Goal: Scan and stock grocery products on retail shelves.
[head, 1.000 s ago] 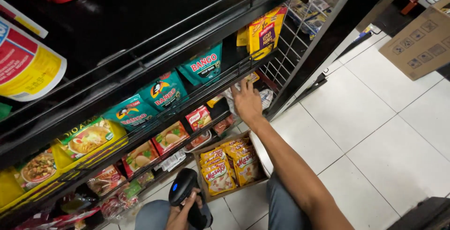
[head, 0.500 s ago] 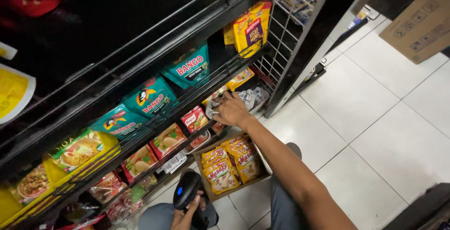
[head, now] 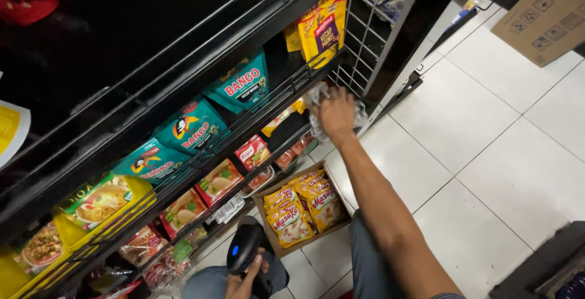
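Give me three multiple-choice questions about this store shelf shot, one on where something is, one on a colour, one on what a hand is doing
1. Where is the open cardboard box of yellow seasoning packets?
A. On the top shelf
B. On the white tiled floor below the shelves
C. In the person's lap

2. What colour are the large soy sauce pouches on the black wire shelf?
A. Teal
B. Purple
C. White

3. What is the left hand doing?
A. Hanging empty
B. Pressing on the floor
C. Gripping a black handheld scanner with a blue light

Answers: 1 B, the box stands on the tiles by the person's knee. 2 A, the pouches are teal. 3 C, the fingers wrap around the scanner's handle, while the right hand grasps clear crinkled packets at the shelf.
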